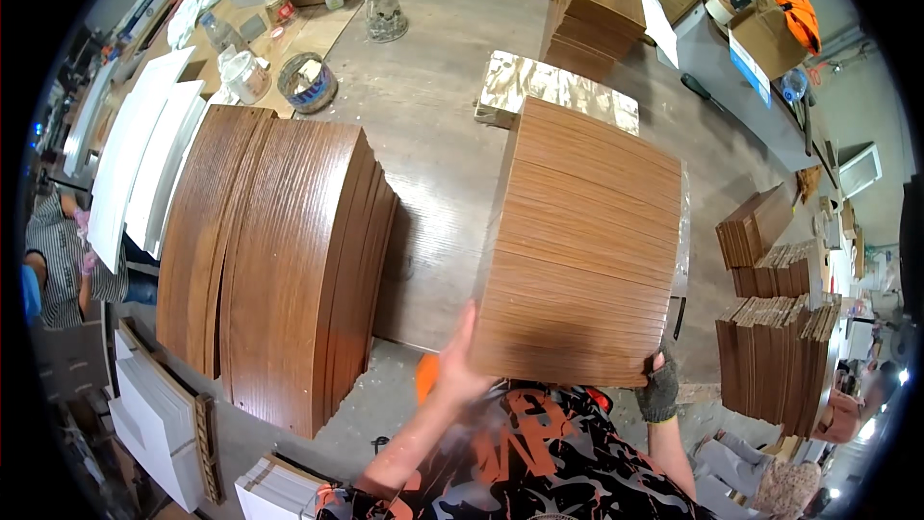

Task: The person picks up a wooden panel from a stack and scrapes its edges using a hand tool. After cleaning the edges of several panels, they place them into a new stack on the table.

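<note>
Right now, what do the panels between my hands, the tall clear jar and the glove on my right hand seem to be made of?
Brown panel stack: probably wood or wood-look board, satin finish; fine grain lines run across it.
Tall clear jar: likely glass, though plastic is possible; glossy, with contents showing through.
Dark glove: apparently knitted fabric, matte and soft-looking.

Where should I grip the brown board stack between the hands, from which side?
Likely best by the near and far faces of the brown board stack, one palm from each: its seams run left to right, so that squeeze should press boards together. The left hand and gloved right hand are at its near corners.
</note>
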Demonstrator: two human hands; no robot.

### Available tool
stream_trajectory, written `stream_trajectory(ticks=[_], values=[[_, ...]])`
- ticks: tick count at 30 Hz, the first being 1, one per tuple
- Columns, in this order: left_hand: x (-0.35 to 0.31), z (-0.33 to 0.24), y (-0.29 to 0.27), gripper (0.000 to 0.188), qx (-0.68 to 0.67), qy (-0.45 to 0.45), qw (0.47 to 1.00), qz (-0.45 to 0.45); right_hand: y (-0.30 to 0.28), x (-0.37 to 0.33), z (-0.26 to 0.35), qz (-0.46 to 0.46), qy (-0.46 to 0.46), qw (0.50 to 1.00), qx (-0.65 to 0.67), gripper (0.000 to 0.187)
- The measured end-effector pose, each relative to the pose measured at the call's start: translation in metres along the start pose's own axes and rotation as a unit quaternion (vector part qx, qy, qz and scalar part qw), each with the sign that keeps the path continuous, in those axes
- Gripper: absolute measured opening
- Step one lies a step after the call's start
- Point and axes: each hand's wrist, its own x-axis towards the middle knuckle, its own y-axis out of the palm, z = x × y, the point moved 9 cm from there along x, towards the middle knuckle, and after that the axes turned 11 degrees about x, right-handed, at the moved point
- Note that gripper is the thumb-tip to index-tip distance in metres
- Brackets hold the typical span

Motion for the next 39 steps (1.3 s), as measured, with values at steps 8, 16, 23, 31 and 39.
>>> stream_trajectory(ticks=[8, 16, 23, 31, 39], values=[[0.005, -0.009, -0.001, 0.104, -0.019, -0.035, 0.999, 0.027, -0.010, 0.000, 0.007, -0.017, -0.009, 0.996, -0.089, 0.077], [0.002, 0.001, 0.001, 0.117, 0.047, -0.004, 0.999, 0.013, 0.158, -0.022, 0.064, 0.127, -0.315, 0.597, -0.727, 0.112], [0.005, -0.003, -0.014, 0.116, 0.000, -0.030, 0.996, 0.090, 0.206, -0.003, -0.015, 0.229, -0.315, 0.584, -0.712, 0.101], [0.040, -0.022, -0.041, 0.077, -0.395, -0.027, 0.908, 0.137, 0.196, 0.005, -0.021, 0.217, -0.297, 0.561, -0.742, 0.074], [0.150, -0.031, 0.000, 0.065, -0.201, -0.087, 0.974, 0.059, 0.191, 0.010, -0.022, 0.200, -0.297, 0.553, -0.753, 0.053]])
